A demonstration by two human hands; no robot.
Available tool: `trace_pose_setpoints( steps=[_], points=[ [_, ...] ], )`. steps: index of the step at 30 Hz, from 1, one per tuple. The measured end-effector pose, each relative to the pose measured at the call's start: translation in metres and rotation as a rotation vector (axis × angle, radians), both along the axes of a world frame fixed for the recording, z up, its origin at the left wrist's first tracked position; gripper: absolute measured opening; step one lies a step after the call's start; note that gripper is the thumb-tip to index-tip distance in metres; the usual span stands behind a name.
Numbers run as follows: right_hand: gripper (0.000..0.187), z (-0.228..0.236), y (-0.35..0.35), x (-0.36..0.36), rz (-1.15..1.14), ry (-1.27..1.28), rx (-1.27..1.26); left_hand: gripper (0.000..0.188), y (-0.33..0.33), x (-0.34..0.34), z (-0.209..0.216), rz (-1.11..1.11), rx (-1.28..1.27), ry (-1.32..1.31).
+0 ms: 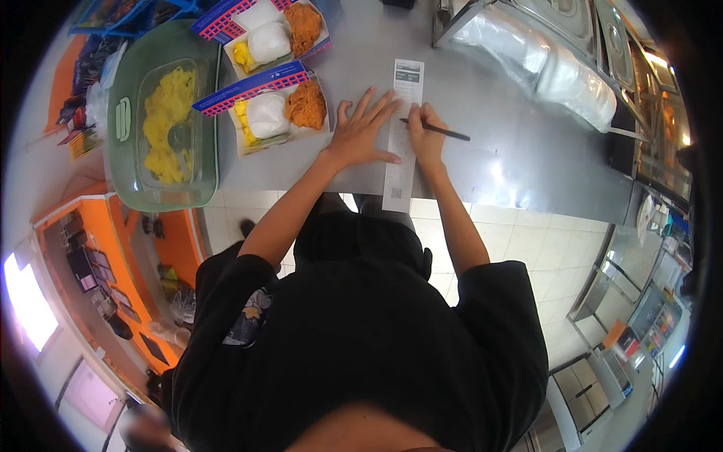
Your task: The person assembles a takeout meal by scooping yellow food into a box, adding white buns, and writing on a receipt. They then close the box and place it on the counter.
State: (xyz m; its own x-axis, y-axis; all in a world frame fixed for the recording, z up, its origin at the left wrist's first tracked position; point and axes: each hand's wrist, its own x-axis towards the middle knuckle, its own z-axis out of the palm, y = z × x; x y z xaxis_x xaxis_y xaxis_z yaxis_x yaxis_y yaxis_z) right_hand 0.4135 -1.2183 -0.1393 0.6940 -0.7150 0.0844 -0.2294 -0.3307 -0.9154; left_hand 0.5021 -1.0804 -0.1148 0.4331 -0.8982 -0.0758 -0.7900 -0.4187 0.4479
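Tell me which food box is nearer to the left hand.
The lower box in view: it sits beside the left hand; the upper box lies farther away.

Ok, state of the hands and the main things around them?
Left hand: spread, on receipt
Right hand: closed around pen
Pen: held aslant, tip at receipt
Receipt: flat, end overhanging counter
Near food box: open, filled
Far food box: open, filled
Green tub: holding yellow food, lid unclear

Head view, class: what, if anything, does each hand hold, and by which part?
The right hand grips the black pen near its end over the paper strip. The left hand lies spread at the strip's left edge, gripping nothing.
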Motion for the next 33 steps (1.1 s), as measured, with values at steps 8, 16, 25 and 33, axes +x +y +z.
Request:
trace_pose_setpoints(
  steps=[8, 16, 25, 33],
  points=[
    [0.020, 0.020, -0.001, -0.017, -0.100, -0.142, 0.473, 0.111, -0.001, -0.005, -0.006, 0.025, -0.044, -0.055],
    [0.012, 0.010, 0.001, -0.037, 0.076, -0.025, 0.316, 0.111, 0.000, -0.008, -0.009, 0.040, -0.086, -0.109],
    [0.017, 0.005, 0.004, -0.034, 0.107, -0.024, 0.221, 0.112, -0.001, -0.007, -0.008, 0.048, -0.084, -0.082],
    [0.014, 0.009, 0.000, -0.035, -0.161, -0.144, 0.314, 0.113, -0.001, -0.007, -0.008, 0.047, -0.052, -0.084]
  ],
)
